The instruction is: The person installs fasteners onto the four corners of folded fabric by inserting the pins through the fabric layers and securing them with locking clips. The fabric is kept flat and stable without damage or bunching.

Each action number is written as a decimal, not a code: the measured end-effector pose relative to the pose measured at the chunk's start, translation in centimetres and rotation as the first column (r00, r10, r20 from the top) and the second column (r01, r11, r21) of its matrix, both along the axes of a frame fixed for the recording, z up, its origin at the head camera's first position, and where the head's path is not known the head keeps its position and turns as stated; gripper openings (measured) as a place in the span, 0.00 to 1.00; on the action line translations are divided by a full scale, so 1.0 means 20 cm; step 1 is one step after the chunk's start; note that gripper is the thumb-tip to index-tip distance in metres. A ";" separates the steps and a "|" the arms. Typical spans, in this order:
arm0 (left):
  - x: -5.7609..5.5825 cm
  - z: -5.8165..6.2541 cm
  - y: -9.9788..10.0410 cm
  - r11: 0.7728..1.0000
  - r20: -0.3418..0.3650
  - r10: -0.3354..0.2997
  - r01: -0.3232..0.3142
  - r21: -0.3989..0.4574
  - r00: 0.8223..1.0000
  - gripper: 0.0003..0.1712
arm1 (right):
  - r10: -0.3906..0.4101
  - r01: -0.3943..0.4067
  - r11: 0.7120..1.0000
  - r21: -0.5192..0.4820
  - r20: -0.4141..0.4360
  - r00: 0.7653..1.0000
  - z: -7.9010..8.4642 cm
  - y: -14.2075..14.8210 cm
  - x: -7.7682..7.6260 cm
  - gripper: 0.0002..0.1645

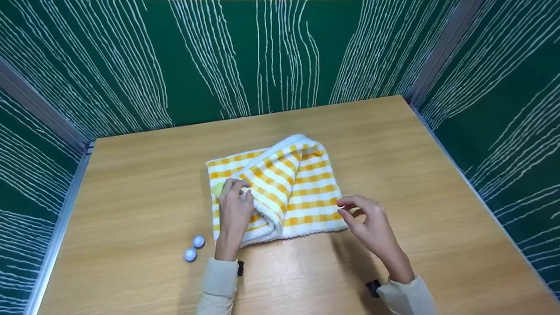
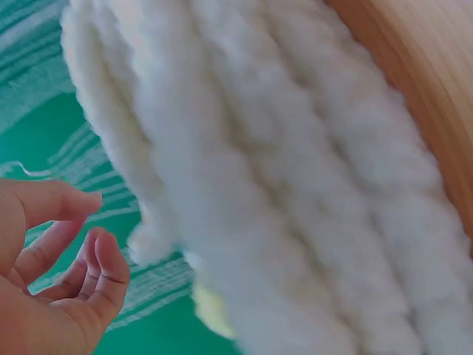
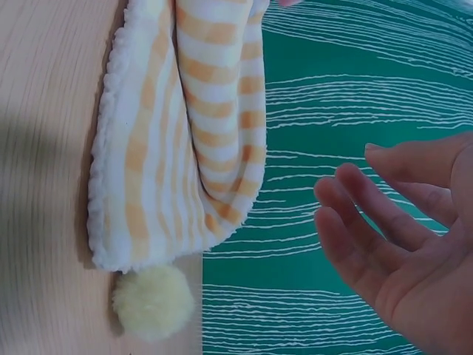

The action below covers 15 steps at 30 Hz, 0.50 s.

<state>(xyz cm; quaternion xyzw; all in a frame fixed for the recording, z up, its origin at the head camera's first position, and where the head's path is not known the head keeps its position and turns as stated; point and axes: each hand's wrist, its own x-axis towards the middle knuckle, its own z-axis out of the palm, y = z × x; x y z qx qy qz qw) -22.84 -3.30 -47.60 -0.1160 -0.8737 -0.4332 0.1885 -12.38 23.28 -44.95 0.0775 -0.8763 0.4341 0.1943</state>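
A yellow-and-white checked cloth (image 1: 313, 188) with a white fleece underside lies partly folded on the table. One flap (image 1: 275, 175) is turned over diagonally, and the fleece (image 2: 244, 163) fills much of the left wrist view. My left hand (image 1: 235, 208) hovers over the cloth's left part beside the flap's edge, fingers bent and thumb apart from them, with nothing between. Near the cloth's right front corner is my right hand (image 1: 372, 225), its fingers loosely curved and holding nothing. A pale yellow pompom (image 3: 154, 302) hangs at that corner; the head view shows it mostly behind the right hand.
Two small whitish round pieces (image 1: 190, 254) sit on the wooden table (image 1: 140, 188), left of my left forearm. Green panels (image 1: 197, 65) with white wavy lines stand behind the table and along both sides, joined by metal posts (image 1: 433, 52).
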 end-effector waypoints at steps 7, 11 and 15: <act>0.12 0.06 0.15 0.984 -0.011 -0.178 0.178 -0.031 0.984 0.04 | -0.032 0.032 0.999 0.007 -0.005 0.999 0.00 0.04 0.02 0.07; 0.19 0.08 0.25 0.953 0.001 -0.294 0.293 -0.081 0.956 0.05 | -0.089 0.090 0.996 -0.009 0.032 0.995 0.00 0.07 0.03 0.08; 0.25 0.09 0.35 0.910 0.031 -0.393 0.393 -0.131 0.919 0.06 | -0.133 0.133 0.991 -0.001 0.030 0.991 0.00 0.11 0.04 0.08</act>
